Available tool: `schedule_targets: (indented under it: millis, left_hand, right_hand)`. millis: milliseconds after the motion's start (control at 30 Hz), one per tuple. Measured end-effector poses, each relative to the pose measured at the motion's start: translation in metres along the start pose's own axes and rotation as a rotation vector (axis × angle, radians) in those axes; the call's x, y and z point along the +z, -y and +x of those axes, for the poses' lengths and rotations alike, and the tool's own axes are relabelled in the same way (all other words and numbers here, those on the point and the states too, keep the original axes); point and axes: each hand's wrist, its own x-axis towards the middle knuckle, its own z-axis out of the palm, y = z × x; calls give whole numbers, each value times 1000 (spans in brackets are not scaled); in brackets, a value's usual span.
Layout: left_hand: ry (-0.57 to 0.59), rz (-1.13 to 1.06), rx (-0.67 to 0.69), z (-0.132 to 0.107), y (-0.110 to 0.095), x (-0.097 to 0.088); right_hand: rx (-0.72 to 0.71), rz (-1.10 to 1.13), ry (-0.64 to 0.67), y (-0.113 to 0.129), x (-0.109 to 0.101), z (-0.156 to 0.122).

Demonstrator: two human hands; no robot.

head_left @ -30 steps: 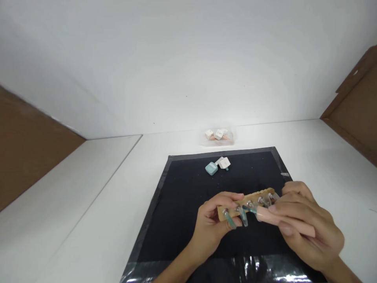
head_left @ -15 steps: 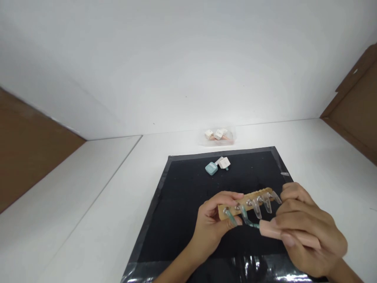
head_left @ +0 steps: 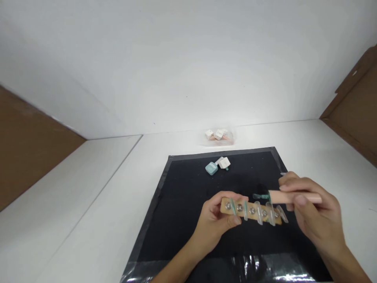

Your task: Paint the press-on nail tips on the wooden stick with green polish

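Observation:
My left hand (head_left: 215,220) grips one end of a wooden strip (head_left: 246,209) set with a row of round metallic studs. Several false nail tips stand along it: the two nearest my left fingers, such as this green nail tip (head_left: 245,210), carry green colour, while the others, like this clear nail tip (head_left: 259,213), look transparent. In my right hand (head_left: 315,212) is a nail polish brush (head_left: 295,197) with a pink handle, held nearly level. Its green-coated bristles point left, just above the strip and apart from the tips.
A black mat (head_left: 188,184) with taped edges lies on the white table (head_left: 103,204). On its far part rest a teal bottle (head_left: 211,168) and a white cube-shaped piece (head_left: 224,163). Behind the mat is a clear tray (head_left: 218,143) holding white-topped pieces. Brown panels flank both sides.
My right hand has lifted the brush up off the second nail tip and turned it level. The wooden strip has tilted, its right end now lower.

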Motion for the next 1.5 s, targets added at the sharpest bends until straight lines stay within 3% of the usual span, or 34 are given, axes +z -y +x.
schedule_targets:
  millis: [267, 433, 867, 1233, 1500]
  left_hand:
    - [42, -213, -162, -1, -2, 3]
    - [83, -232, -179, 0, -4, 5]
    - [78, -246, -217, 0, -6, 7]
    - [71, -266, -229, 1, -5, 7]
    - [-7, -257, -270, 0, -5, 7]
  right_hand:
    - [468, 193, 155, -10, 2, 3]
    - [561, 219, 188, -12, 5, 4]
    - [550, 267, 250, -5, 6, 9]
    - [297, 143, 315, -2, 4, 11]
    - [191, 101, 342, 1, 5, 13]
